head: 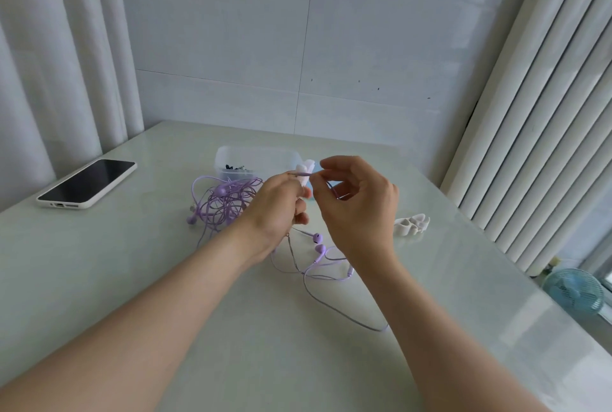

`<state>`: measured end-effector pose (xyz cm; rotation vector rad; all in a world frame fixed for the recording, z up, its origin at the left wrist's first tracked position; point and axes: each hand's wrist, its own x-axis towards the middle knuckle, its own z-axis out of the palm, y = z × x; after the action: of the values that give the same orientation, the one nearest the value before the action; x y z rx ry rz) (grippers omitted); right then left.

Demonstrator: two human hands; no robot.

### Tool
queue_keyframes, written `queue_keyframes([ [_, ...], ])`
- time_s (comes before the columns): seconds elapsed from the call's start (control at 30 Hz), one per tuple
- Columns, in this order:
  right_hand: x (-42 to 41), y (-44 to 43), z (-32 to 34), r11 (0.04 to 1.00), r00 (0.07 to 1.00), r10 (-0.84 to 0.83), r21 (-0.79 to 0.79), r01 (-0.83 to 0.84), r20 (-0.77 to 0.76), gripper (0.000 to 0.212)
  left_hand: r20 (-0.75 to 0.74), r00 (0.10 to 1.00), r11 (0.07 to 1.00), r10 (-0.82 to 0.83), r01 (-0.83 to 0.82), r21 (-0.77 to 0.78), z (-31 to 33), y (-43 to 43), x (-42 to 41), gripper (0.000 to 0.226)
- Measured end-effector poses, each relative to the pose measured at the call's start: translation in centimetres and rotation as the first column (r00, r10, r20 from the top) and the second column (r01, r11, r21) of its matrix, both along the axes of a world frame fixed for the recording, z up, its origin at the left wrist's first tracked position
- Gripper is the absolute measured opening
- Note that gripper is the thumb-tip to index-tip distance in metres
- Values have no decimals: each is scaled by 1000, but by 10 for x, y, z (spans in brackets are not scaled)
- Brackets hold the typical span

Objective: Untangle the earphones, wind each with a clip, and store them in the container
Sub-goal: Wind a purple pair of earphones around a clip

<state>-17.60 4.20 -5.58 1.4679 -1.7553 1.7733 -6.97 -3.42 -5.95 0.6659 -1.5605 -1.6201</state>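
Note:
My left hand (276, 204) holds a white winder clip (305, 170) up above the table, fingers curled round it. My right hand (356, 201) pinches a purple earphone cable (303, 174) at the clip's top. That cable hangs down to two purple earbuds (318, 242) and loose loops (326, 282) lying on the table between my wrists. A tangled heap of purple earphones (223, 204) lies left of my left hand. Behind the hands stands a clear plastic container (255, 159) with something small and dark inside.
A white clip (411, 224) lies on the table right of my right hand. A phone (86, 183) in a white case lies at the far left. The pale table meets a tiled wall behind, and curtains hang on both sides. A small fan (578, 292) stands lower right.

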Motion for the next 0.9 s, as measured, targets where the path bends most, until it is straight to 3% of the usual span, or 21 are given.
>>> queue_keyframes([
  [0.23, 1, 0, -2, 999, 1000, 11, 34, -11, 12, 16, 73, 997, 978, -1, 17, -207, -1, 5, 5, 18],
  [0.37, -1, 1, -2, 988, 959, 131, 41, -146, 253, 25, 55, 996, 965, 67, -51, -256, -2, 3, 4, 18],
  [0.47, -5, 3, -1, 963, 861, 219, 39, -265, 459, 36, 59, 995, 952, 75, -54, -302, 1, 6, 6, 14],
  [0.57, -11, 5, 0, 931, 786, 265, 64, -359, 558, 39, 76, 997, 959, 14, 8, -284, 7, 9, 9, 18],
  [0.67, -16, 5, -1, 920, 806, 268, 108, -376, 528, 37, 44, 999, 983, -9, 17, -185, 11, 9, 11, 26],
  [0.9, -16, 9, 1, 923, 896, 262, 179, -341, 358, 42, 17, 999, 979, 45, -40, -199, 7, 4, 12, 28],
])
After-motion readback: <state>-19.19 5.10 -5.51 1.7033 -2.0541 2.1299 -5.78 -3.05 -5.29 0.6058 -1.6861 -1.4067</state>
